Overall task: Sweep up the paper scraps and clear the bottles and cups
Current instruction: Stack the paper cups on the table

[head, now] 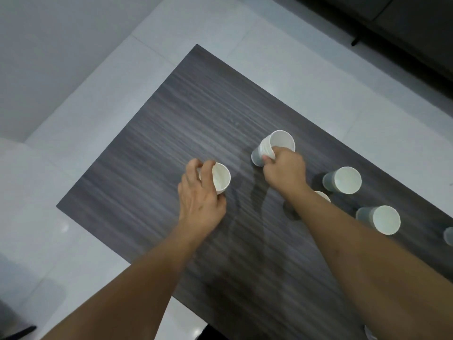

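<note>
On the dark wood-grain table [171, 114], my left hand [199, 192] wraps around a single white paper cup [220, 177]. My right hand [284, 170] grips a stack of nested paper cups [277, 143], fingers on its rim, the stack tilted. To the right stand more cups: one grey-sided cup [343, 180], another [378, 219] nearer me, and a third [323, 195] mostly hidden behind my right forearm. A further cup [449, 235] is cut off by the right edge. No bottles or paper scraps are in view.
White tiled floor [73, 123] surrounds the table on the left and far sides. A dark sofa or cabinet [404, 28] sits at the top right. The table's near-left corner [58, 206] lies left of my left hand.
</note>
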`<state>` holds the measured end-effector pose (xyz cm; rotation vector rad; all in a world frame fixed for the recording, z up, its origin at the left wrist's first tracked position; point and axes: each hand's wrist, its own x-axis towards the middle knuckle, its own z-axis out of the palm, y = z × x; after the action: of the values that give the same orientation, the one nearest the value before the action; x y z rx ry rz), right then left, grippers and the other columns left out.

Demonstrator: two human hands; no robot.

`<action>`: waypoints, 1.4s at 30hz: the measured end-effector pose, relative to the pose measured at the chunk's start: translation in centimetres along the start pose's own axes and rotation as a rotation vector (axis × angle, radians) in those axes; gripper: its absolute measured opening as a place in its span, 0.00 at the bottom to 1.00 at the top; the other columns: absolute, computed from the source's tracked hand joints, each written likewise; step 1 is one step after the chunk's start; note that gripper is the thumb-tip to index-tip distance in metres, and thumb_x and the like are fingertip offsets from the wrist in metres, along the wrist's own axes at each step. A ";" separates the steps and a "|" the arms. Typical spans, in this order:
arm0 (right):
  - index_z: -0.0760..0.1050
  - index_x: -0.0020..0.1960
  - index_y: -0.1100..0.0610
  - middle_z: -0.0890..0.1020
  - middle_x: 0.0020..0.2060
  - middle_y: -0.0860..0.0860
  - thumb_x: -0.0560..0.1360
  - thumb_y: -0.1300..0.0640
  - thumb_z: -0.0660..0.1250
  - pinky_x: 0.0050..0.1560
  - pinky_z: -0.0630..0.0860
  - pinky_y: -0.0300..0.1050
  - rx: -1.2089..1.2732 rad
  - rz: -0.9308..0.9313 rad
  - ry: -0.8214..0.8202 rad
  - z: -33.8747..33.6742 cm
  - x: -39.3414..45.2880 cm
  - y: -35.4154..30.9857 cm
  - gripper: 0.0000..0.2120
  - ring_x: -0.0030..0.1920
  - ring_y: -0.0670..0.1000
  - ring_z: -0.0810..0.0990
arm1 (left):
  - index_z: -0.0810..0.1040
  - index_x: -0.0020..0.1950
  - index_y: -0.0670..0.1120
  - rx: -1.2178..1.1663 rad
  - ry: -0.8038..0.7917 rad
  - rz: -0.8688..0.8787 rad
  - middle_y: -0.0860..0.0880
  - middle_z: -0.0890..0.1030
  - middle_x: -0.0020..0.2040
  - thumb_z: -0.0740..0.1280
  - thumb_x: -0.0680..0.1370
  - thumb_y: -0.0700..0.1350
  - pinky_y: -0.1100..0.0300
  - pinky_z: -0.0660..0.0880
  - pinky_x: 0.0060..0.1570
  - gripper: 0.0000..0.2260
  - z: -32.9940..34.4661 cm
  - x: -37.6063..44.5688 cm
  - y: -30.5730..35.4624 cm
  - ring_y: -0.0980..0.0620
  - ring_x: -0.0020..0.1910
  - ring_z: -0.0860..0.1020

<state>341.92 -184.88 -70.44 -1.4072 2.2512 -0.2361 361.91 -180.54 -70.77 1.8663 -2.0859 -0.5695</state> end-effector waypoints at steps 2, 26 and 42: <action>0.78 0.48 0.59 0.75 0.35 0.49 0.78 0.51 0.65 0.41 0.65 0.43 0.288 0.103 0.107 -0.6 -1.8 0.6 0.11 0.39 0.53 0.73 | 0.60 0.71 0.46 0.017 -0.078 -0.058 0.40 0.66 0.67 0.75 0.63 0.46 0.45 0.70 0.54 0.40 0.5 -0.5 1.0 0.39 0.57 0.71; 0.79 0.59 0.57 0.77 0.60 0.58 0.78 0.51 0.66 0.53 0.71 0.54 -0.278 -0.078 -0.106 -1.2 -11.7 13.0 0.14 0.55 0.62 0.72 | 0.62 0.65 0.54 -0.211 -0.115 -0.123 0.47 0.81 0.51 0.73 0.60 0.48 0.55 0.69 0.45 0.36 5.4 -6.7 9.0 0.42 0.47 0.75; 0.83 0.46 0.61 0.84 0.43 0.57 0.77 0.60 0.66 0.42 0.68 0.49 -0.052 0.042 0.340 -5.3 -7.7 16.6 0.08 0.46 0.62 0.73 | 0.66 0.67 0.52 -0.152 -0.212 0.056 0.49 0.79 0.55 0.73 0.63 0.46 0.51 0.72 0.50 0.34 8.0 -6.9 13.2 0.41 0.51 0.75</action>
<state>328.87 -170.94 -69.89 -1.4326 2.5734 -0.4351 347.50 -171.79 -71.25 1.7221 -2.1481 -0.9205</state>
